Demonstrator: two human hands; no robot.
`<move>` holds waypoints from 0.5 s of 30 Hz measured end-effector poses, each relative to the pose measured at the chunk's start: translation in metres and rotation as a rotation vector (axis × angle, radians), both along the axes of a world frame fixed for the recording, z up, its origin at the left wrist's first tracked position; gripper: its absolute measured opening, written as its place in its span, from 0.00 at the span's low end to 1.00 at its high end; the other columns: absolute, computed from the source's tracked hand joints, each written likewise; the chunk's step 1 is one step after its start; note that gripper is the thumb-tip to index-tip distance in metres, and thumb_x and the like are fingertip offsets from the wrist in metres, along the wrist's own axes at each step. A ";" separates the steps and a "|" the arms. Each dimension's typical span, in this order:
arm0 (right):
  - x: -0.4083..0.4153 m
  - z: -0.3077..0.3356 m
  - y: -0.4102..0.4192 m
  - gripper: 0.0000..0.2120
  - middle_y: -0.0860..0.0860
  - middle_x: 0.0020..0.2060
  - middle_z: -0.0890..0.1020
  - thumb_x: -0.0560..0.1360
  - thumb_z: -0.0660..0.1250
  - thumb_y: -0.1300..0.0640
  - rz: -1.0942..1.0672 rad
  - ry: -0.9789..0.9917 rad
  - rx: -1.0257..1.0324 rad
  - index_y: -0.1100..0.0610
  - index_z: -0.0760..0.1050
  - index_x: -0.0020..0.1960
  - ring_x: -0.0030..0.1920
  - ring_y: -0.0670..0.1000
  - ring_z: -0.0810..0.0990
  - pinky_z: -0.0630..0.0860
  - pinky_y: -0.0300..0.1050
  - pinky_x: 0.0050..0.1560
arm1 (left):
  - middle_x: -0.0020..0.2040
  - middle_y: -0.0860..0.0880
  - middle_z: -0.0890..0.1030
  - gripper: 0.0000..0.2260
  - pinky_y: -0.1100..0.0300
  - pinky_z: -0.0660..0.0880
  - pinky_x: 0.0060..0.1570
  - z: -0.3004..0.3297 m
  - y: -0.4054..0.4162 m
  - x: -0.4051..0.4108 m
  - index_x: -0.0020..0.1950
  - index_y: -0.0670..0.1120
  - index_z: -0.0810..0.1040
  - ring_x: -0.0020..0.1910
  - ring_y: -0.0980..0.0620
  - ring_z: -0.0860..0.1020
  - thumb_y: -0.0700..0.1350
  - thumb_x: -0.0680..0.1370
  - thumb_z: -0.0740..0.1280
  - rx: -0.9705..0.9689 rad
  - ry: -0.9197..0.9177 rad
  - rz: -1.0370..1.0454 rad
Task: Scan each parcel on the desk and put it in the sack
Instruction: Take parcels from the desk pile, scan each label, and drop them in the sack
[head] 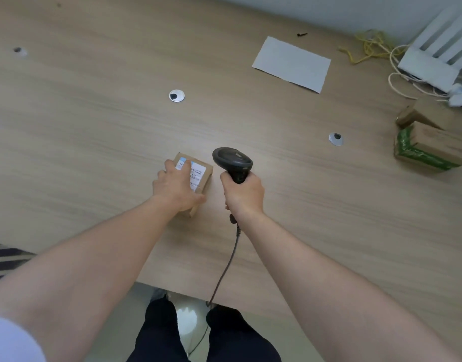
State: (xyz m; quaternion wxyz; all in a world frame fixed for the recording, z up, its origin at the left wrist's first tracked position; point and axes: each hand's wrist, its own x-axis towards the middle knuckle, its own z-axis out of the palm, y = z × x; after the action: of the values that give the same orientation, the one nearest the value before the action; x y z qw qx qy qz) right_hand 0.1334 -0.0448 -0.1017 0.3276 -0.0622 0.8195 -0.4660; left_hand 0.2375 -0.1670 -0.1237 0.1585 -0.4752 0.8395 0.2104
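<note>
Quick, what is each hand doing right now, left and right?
Left hand: grips the small parcel on the desk.
Right hand: closed round the handle of the scanner.

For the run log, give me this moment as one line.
step: scanning | left hand: grips parcel on desk, label up | right hand: holds scanner beside parcel | sack: not in view

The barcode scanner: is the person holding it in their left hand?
No, the barcode scanner is gripped by the right hand, while the left hand rests on the small parcel.
</note>
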 end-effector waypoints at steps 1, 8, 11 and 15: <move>0.001 0.002 -0.001 0.08 0.48 0.32 0.80 0.72 0.69 0.48 0.034 -0.001 -0.003 0.51 0.76 0.40 0.34 0.55 0.81 0.86 0.57 0.42 | 0.67 0.42 0.63 0.43 0.47 0.72 0.59 0.002 0.001 0.008 0.79 0.54 0.60 0.63 0.38 0.70 0.60 0.68 0.75 -0.003 0.008 0.039; 0.030 0.047 -0.013 0.08 0.52 0.34 0.81 0.75 0.69 0.50 0.252 -0.052 -0.015 0.55 0.78 0.44 0.27 0.53 0.78 0.74 0.45 0.25 | 0.67 0.43 0.63 0.44 0.48 0.72 0.61 0.047 0.001 0.058 0.79 0.56 0.61 0.63 0.38 0.70 0.64 0.68 0.74 -0.089 0.033 0.254; 0.050 0.070 -0.023 0.09 0.52 0.34 0.81 0.75 0.68 0.51 0.332 -0.025 -0.036 0.57 0.78 0.46 0.27 0.53 0.78 0.76 0.46 0.26 | 0.67 0.43 0.64 0.44 0.47 0.72 0.61 0.075 -0.005 0.083 0.79 0.56 0.60 0.63 0.38 0.71 0.65 0.67 0.74 -0.126 0.065 0.331; 0.083 0.096 -0.037 0.09 0.52 0.33 0.80 0.74 0.68 0.50 0.422 0.028 -0.081 0.57 0.77 0.44 0.28 0.53 0.77 0.76 0.48 0.27 | 0.66 0.44 0.64 0.46 0.47 0.72 0.61 0.105 -0.013 0.127 0.80 0.57 0.59 0.62 0.39 0.70 0.66 0.67 0.74 -0.172 0.109 0.422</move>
State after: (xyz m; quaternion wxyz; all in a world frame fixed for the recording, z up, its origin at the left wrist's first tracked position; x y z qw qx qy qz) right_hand 0.2160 -0.0817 -0.0060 0.4038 -0.2518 0.7735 -0.4187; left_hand 0.3645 -0.1799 -0.0186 0.0242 -0.6398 0.7438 0.1918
